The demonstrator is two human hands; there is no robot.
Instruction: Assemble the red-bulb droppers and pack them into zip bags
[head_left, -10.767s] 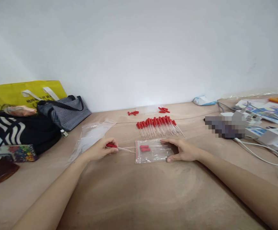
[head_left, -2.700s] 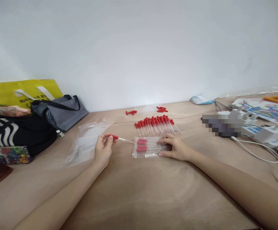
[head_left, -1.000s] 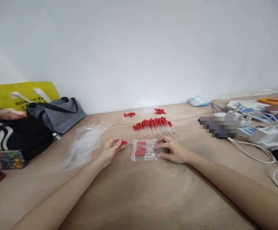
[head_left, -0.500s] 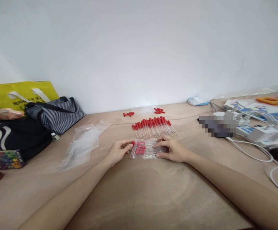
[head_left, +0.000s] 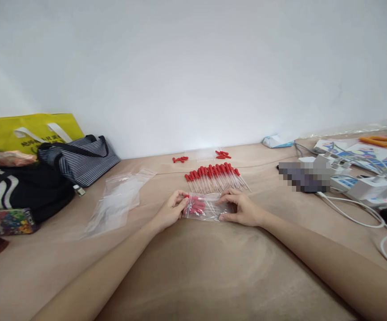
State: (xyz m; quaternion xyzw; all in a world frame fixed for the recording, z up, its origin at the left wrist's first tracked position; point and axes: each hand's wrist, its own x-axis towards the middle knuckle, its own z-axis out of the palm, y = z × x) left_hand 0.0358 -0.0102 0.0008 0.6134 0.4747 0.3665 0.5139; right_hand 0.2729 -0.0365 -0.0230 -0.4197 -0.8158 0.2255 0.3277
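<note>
Between my hands lies a clear zip bag (head_left: 209,216) holding several droppers (head_left: 197,205) with red rubber bulbs and clear thin tubes. The bulbs point to the left, the tubes to the right. My left hand (head_left: 173,209) pinches the bag's left end, by the bulbs. At the other end, my right hand (head_left: 242,208) grips the bag between thumb and fingers. Just beyond the bag is a row of more red-bulbed droppers (head_left: 215,176), lying side by side with tubes toward me. Flat empty zip bags (head_left: 116,200) are spread to the left of my left hand.
Loose red bulbs (head_left: 180,159) and a second group of bulbs (head_left: 223,154) lie near the wall, with clear tubes between them. A striped bag (head_left: 79,158) and a black bag (head_left: 46,191) stand left. Chargers (head_left: 368,189), a phone (head_left: 303,178) and white cables are at right.
My left hand has closed further round the bag's left end, and the red bulb that stuck out there now sits inside. My right hand keeps its grip. The view has shifted slightly.
</note>
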